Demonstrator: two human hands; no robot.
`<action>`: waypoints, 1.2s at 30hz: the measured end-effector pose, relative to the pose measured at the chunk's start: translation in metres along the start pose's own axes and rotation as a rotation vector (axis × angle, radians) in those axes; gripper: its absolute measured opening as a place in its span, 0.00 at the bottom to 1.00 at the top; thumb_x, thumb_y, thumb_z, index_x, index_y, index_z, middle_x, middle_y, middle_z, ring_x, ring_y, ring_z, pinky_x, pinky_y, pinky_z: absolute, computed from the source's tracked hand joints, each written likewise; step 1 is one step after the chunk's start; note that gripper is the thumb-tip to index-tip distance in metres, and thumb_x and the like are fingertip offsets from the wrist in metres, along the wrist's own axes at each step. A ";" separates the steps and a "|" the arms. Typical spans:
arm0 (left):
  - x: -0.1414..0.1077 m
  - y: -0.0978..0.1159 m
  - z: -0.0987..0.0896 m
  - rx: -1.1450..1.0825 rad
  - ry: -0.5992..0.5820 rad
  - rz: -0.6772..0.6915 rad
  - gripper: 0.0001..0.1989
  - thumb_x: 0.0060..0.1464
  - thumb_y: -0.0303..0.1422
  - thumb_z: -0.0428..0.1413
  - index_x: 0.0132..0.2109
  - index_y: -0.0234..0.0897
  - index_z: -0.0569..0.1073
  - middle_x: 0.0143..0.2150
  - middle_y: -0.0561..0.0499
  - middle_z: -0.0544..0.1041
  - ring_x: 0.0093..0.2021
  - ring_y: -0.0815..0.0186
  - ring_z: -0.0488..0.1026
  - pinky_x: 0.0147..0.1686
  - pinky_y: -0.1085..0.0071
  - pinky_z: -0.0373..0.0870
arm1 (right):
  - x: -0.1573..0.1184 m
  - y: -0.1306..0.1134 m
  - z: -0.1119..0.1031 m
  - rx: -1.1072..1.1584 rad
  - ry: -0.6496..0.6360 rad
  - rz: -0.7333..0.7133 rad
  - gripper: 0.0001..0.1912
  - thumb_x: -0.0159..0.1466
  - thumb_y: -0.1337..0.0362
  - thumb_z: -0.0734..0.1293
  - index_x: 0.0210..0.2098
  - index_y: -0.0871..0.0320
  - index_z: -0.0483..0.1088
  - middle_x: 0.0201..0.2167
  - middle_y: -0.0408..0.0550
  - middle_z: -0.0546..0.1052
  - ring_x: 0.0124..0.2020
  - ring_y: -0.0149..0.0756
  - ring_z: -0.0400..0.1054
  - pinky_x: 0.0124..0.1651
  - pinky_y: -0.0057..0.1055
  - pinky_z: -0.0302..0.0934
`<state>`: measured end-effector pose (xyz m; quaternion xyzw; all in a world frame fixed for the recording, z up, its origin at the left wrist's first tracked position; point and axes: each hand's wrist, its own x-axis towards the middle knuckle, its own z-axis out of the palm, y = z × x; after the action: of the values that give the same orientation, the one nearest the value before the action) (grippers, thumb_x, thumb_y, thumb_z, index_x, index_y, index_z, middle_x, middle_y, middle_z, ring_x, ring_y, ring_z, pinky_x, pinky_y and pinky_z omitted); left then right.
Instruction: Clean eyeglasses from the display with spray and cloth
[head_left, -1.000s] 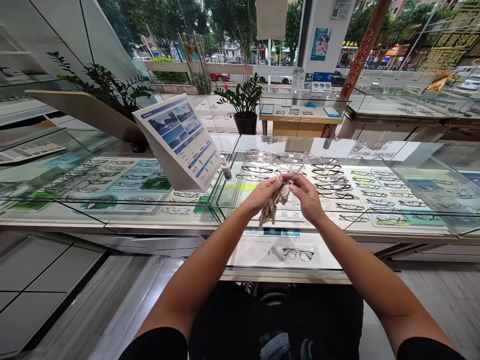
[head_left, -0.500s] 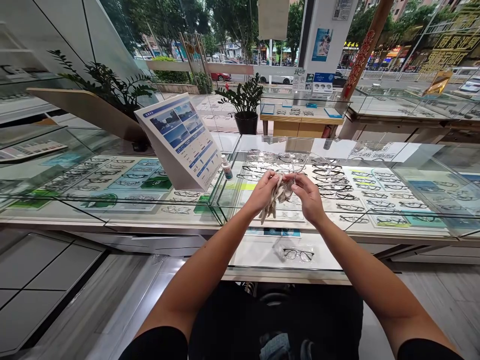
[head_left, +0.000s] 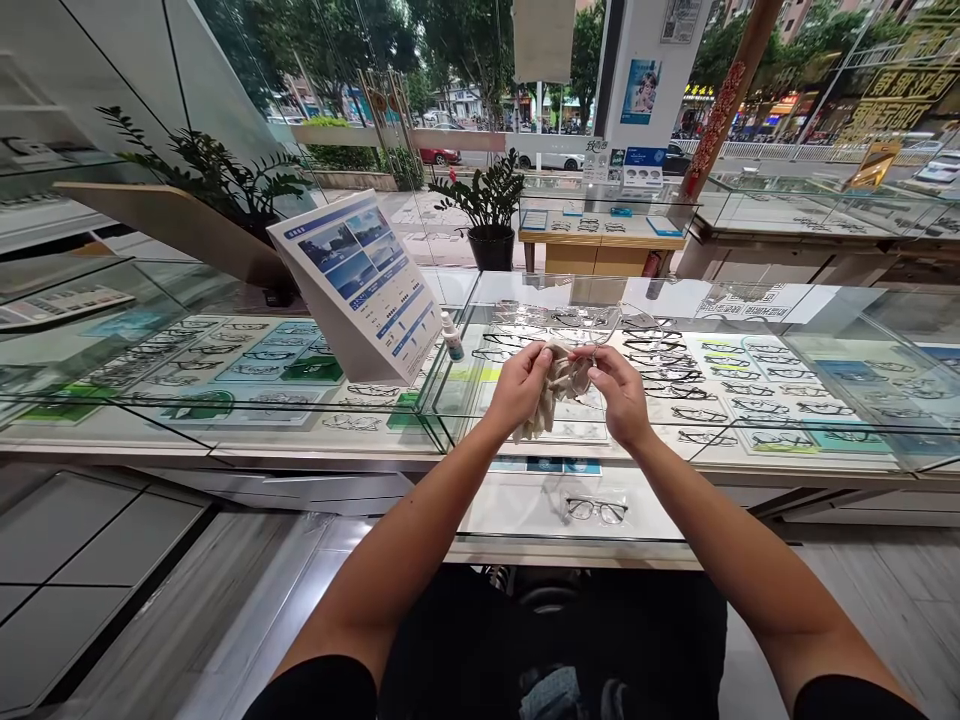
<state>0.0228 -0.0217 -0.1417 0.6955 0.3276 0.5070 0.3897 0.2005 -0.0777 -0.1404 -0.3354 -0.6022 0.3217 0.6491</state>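
Above the glass counter, my left hand (head_left: 517, 385) is closed around a crumpled beige cloth (head_left: 551, 400), whose loose folds hang below the fingers. My right hand (head_left: 621, 395) pinches a pair of thin-rimmed eyeglasses (head_left: 616, 318) beside the cloth. One clear-looking temple curves up past the right fingertips. The cloth lies against the lens area and covers part of it. Both hands are close together, nearly touching at the fingertips.
Under the glass top (head_left: 750, 440) lie rows of eyeglass frames. A small spray bottle (head_left: 452, 338) and a tilted desk calendar (head_left: 367, 290) stand at the left. Glasses in a plastic bag (head_left: 596, 510) lie on the lower shelf nearer me. A potted plant (head_left: 491, 245) stands behind.
The cloth has shifted and bunched differently in my left hand, its hanging end higher now. My right hand has moved slightly, with the fingers still on the eyeglasses.
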 end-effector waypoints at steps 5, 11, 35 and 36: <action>-0.003 0.007 -0.003 0.156 0.119 0.207 0.18 0.75 0.47 0.54 0.45 0.39 0.80 0.40 0.49 0.82 0.40 0.62 0.76 0.42 0.67 0.70 | -0.002 0.000 0.000 -0.028 -0.004 -0.076 0.14 0.71 0.54 0.69 0.51 0.50 0.82 0.49 0.49 0.83 0.54 0.48 0.78 0.58 0.46 0.72; -0.005 0.011 -0.010 0.281 0.183 0.285 0.16 0.75 0.45 0.54 0.47 0.40 0.81 0.38 0.49 0.83 0.35 0.63 0.77 0.38 0.68 0.69 | -0.003 -0.002 -0.003 -0.164 0.026 -0.141 0.14 0.71 0.57 0.68 0.52 0.49 0.83 0.50 0.50 0.83 0.55 0.50 0.75 0.64 0.50 0.65; 0.013 0.009 -0.018 -0.399 0.147 -0.159 0.35 0.46 0.65 0.73 0.37 0.38 0.74 0.26 0.57 0.69 0.24 0.73 0.62 0.23 0.76 0.59 | -0.001 -0.003 -0.002 0.165 -0.088 0.049 0.13 0.68 0.60 0.69 0.48 0.50 0.84 0.46 0.48 0.87 0.52 0.50 0.80 0.62 0.50 0.69; 0.013 0.009 -0.018 -0.400 0.153 -0.161 0.36 0.45 0.66 0.73 0.36 0.38 0.74 0.26 0.57 0.69 0.24 0.73 0.61 0.22 0.76 0.59 | -0.001 -0.003 -0.002 0.158 -0.088 0.055 0.13 0.68 0.59 0.69 0.48 0.50 0.84 0.46 0.48 0.87 0.52 0.50 0.80 0.61 0.50 0.70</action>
<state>0.0095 -0.0112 -0.1242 0.5355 0.3036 0.5802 0.5333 0.2023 -0.0801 -0.1384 -0.2848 -0.5935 0.4004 0.6373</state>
